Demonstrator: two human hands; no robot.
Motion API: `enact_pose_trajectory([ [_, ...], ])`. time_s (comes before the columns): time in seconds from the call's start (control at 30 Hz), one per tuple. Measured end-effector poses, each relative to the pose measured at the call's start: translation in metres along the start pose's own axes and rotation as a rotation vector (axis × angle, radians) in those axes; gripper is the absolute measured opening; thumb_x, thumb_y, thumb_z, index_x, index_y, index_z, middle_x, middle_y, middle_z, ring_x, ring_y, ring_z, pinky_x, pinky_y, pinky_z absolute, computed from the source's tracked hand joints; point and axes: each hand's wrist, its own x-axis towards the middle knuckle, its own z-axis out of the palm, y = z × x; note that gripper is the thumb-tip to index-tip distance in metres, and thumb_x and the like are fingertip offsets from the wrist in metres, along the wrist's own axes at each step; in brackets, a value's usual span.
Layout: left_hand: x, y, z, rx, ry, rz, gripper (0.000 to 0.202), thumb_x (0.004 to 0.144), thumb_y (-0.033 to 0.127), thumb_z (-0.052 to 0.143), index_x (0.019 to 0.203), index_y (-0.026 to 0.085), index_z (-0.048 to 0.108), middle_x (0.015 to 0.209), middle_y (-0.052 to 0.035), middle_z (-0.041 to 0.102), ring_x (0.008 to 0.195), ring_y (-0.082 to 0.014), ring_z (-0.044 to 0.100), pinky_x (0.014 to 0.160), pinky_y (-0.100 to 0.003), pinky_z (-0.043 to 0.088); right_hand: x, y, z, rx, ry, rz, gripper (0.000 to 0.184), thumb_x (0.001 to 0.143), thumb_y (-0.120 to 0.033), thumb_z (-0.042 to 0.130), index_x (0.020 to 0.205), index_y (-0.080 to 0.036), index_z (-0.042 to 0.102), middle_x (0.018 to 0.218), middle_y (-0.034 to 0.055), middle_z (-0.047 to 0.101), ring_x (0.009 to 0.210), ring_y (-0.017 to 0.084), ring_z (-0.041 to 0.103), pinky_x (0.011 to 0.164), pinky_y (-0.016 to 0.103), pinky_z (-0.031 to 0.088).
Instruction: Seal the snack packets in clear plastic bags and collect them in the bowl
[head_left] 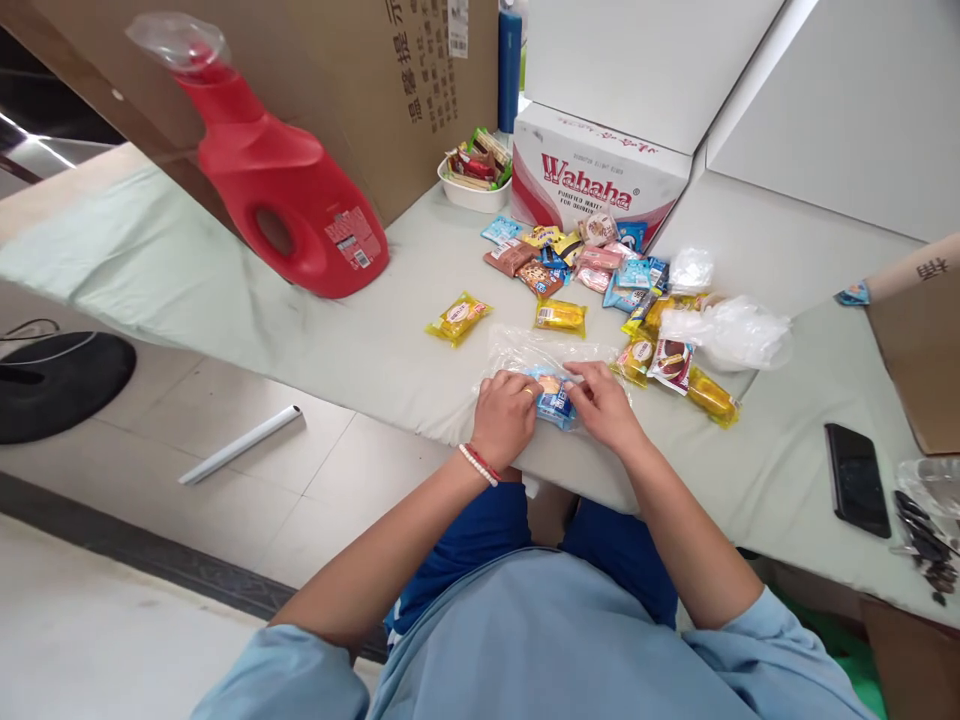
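Note:
A small blue snack packet (556,402) lies near the table's front edge, in or under a clear plastic bag (517,345); I cannot tell which. My left hand (508,415), with a beaded bracelet, is closed at the packet's left side with its fingers curled on the bag. On the packet's right side, my right hand (602,403) pinches the plastic between thumb and fingers. Just beyond the bag lie two yellow-wrapped snacks, one at the left (460,318) and one in the middle (561,317).
Several wrapped snacks (536,277) are heaped before a Wahaha carton (596,175). A white basket of snacks (472,196) stands beside it. At the left is a red jug (292,200); crumpled white plastic bags (739,333) and a phone (857,480) lie at the right.

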Motion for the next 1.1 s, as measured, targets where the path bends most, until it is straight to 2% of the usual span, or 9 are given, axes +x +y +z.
enact_pose_trajectory([
  [0.07,-0.003,-0.001,-0.001,0.013,0.032,0.023,0.023,0.096,0.015,0.054,0.104,0.024,0.074,0.116,-0.0083,0.077,0.108,-0.0296,0.06,0.085,-0.046,0.041,0.01,0.002,-0.001,-0.049,-0.027,0.042,0.032,0.097,-0.023,0.059,0.126,-0.019,0.071,0.118,0.0112,0.067,0.082,0.018,0.066,0.082,0.034,0.056],
  [0.2,-0.01,0.001,-0.002,0.023,0.094,0.097,0.028,0.099,0.017,0.053,0.115,0.027,0.074,0.124,-0.0069,0.077,0.116,-0.0285,0.06,0.09,-0.047,0.039,0.021,-0.007,0.004,-0.107,-0.141,0.028,0.026,0.093,-0.018,0.062,0.114,-0.021,0.077,0.105,0.0069,0.072,0.089,0.019,0.068,0.086,0.031,0.053],
  [0.4,-0.003,-0.004,0.006,0.021,0.019,0.132,0.03,0.105,0.021,0.048,0.12,0.03,0.072,0.127,-0.0038,0.077,0.118,-0.026,0.061,0.093,-0.046,0.037,0.031,-0.01,-0.002,-0.192,-0.12,0.075,0.021,0.095,-0.022,0.059,0.104,-0.023,0.078,0.1,0.0057,0.075,0.089,0.021,0.069,0.083,0.032,0.052],
  [0.53,0.004,-0.005,0.005,0.019,-0.019,0.174,0.029,0.106,0.02,0.048,0.12,0.031,0.071,0.128,-0.0003,0.076,0.124,-0.0247,0.057,0.096,-0.045,0.035,0.063,0.002,-0.014,-0.372,-0.009,0.06,0.029,0.098,-0.027,0.056,0.118,-0.018,0.075,0.112,0.0124,0.076,0.106,0.03,0.064,0.094,0.041,0.049],
  [0.67,0.008,-0.003,0.001,0.055,-0.066,0.206,0.026,0.107,0.022,0.047,0.117,0.029,0.07,0.121,-0.0024,0.076,0.12,-0.025,0.056,0.091,-0.044,0.034,0.093,0.01,-0.009,-0.508,-0.127,0.045,0.046,0.09,-0.031,0.07,0.132,-0.013,0.068,0.12,0.0172,0.074,0.114,0.035,0.058,0.098,0.045,0.046],
  [0.73,0.01,0.0,-0.001,0.082,-0.085,0.226,0.025,0.108,0.024,0.046,0.113,0.028,0.07,0.114,-0.0039,0.075,0.115,-0.0249,0.057,0.088,-0.043,0.033,0.102,0.011,-0.005,-0.52,-0.211,0.088,0.045,0.085,-0.031,0.075,0.127,-0.013,0.07,0.11,0.0157,0.075,0.109,0.033,0.059,0.093,0.041,0.046],
  [0.9,0.013,0.005,-0.004,0.139,-0.127,0.257,0.025,0.108,0.022,0.045,0.106,0.023,0.07,0.101,-0.0064,0.073,0.102,-0.0245,0.057,0.081,-0.043,0.033,0.114,0.007,-0.017,-0.331,-0.362,0.243,0.012,0.085,-0.022,0.067,0.093,-0.015,0.074,0.074,0.0022,0.067,0.073,0.018,0.057,0.068,0.028,0.039],
  [1.03,0.013,0.008,-0.005,0.163,-0.109,0.252,0.024,0.107,0.021,0.047,0.103,0.023,0.07,0.1,-0.0062,0.071,0.101,-0.0249,0.056,0.079,-0.042,0.034,0.098,-0.009,-0.041,-0.121,-0.351,0.124,0.016,0.087,-0.033,0.066,0.089,-0.017,0.07,0.06,-0.0058,0.048,0.059,0.013,0.045,0.059,0.026,0.032],
  [1.1,0.011,0.01,-0.003,0.182,-0.064,0.206,0.023,0.107,0.021,0.048,0.1,0.022,0.07,0.102,-0.0072,0.069,0.103,-0.0257,0.056,0.08,-0.042,0.034,0.076,-0.021,-0.044,-0.116,-0.358,-0.002,0.015,0.089,-0.032,0.063,0.09,-0.019,0.069,0.064,-0.0044,0.051,0.061,0.014,0.047,0.061,0.026,0.034],
])
